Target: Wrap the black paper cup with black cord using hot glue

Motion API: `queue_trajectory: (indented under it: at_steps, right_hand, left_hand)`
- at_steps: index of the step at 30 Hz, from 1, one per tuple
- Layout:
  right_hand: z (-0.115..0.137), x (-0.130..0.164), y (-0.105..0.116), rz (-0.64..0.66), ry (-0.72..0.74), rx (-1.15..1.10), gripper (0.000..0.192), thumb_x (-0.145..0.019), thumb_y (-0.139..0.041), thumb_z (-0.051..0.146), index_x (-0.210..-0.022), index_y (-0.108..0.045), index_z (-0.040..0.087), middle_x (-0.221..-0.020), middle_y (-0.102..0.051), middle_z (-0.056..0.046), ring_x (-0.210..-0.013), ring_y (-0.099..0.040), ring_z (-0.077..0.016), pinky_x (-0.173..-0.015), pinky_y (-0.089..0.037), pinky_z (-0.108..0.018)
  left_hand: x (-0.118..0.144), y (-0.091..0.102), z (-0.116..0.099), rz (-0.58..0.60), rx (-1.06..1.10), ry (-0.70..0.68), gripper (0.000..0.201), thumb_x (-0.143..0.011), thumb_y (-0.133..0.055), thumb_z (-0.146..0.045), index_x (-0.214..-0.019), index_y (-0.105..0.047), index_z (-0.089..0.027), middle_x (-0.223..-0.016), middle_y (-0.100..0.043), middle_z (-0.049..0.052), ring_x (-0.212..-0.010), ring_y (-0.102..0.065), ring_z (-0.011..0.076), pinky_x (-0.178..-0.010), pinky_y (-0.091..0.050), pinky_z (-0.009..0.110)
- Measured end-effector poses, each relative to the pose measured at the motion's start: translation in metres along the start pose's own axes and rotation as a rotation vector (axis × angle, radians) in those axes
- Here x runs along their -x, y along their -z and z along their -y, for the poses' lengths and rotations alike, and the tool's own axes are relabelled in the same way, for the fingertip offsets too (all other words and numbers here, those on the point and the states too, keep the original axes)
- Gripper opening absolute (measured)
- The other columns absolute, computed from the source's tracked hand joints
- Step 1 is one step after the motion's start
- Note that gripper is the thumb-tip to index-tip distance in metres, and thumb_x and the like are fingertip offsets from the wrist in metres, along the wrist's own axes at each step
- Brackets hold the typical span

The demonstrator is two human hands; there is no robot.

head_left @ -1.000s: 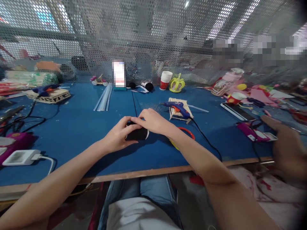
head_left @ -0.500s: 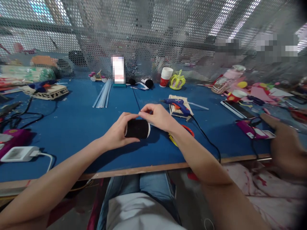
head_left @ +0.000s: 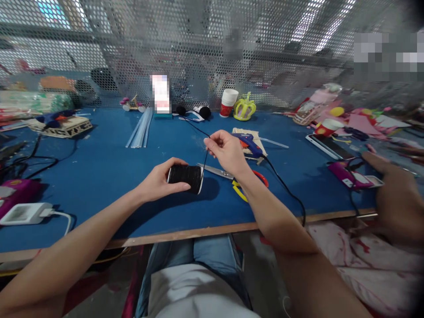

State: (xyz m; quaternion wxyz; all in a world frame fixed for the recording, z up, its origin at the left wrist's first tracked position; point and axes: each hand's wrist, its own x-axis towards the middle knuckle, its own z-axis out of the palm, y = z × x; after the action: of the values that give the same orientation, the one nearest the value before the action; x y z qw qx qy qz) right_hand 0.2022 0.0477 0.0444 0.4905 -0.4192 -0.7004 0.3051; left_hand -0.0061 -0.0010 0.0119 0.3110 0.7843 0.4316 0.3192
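Nearest to us, above the wooden front edge of the blue felt-topped worktable [head_left: 99, 176], our left hand [head_left: 159, 183] is wrapped around a spool of black thread with white end caps [head_left: 184, 175], thumb underneath and fingers curled over the top, holding it on its side just above the table surface. Just beyond and to the right, our right hand [head_left: 227, 150] is raised higher, thumb and forefinger pinched shut on a thin black thread [head_left: 205, 159] that runs down from the pinch to the right end of the spool; a further length of it trails away across the table toward the back.

Under our right wrist lie scissors with red and yellow handles [head_left: 245, 179], blades pointing left toward the spool. Behind the right hand a blue hot-glue gun [head_left: 251, 143] rests on a small raft of wooden sticks, its black cord curving off the table edge. At the far right another person's hand [head_left: 394, 194] hovers beside a magenta device [head_left: 351, 174]. On the left edge sits a white charger block [head_left: 23, 213].

Farther back stand a red-and-white paper cup [head_left: 228, 102] and a yellow crown-shaped craft piece [head_left: 244, 109], in front of the perforated metal screen [head_left: 198, 44].
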Motion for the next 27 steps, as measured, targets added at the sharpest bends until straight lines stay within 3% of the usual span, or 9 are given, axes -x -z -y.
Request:
queue_trajectory:
  at_steps: [11, 27]
  right_hand:
    - [-0.001, 0.003, -0.011, 0.023, 0.027, -0.024, 0.024, -0.079, -0.057, 0.039, -0.07, -0.048, 0.019, -0.06, -0.056, 0.003, -0.052, -0.05, -0.0081, -0.055, -0.041, -0.024]
    - [-0.003, 0.008, -0.014, 0.138, -0.065, 0.148, 0.022, -0.079, -0.056, 0.036, -0.068, -0.05, 0.018, -0.061, -0.057, 0.001, -0.055, -0.049, -0.0105, -0.058, -0.038, -0.026]
  left_hand:
    - [0.002, -0.001, -0.005, 0.03, -0.042, -0.112, 0.051, -0.067, -0.07, -0.045, -0.105, -0.05, -0.017, -0.097, -0.059, 0.004, -0.084, -0.057, 0.0181, -0.074, -0.045, 0.028]
    - [0.001, -0.005, 0.0, -0.154, -0.063, -0.414, 0.058, -0.062, -0.078, -0.035, -0.109, -0.048, -0.019, -0.105, -0.055, 0.01, -0.1, -0.054, 0.0226, -0.086, -0.044, 0.037]
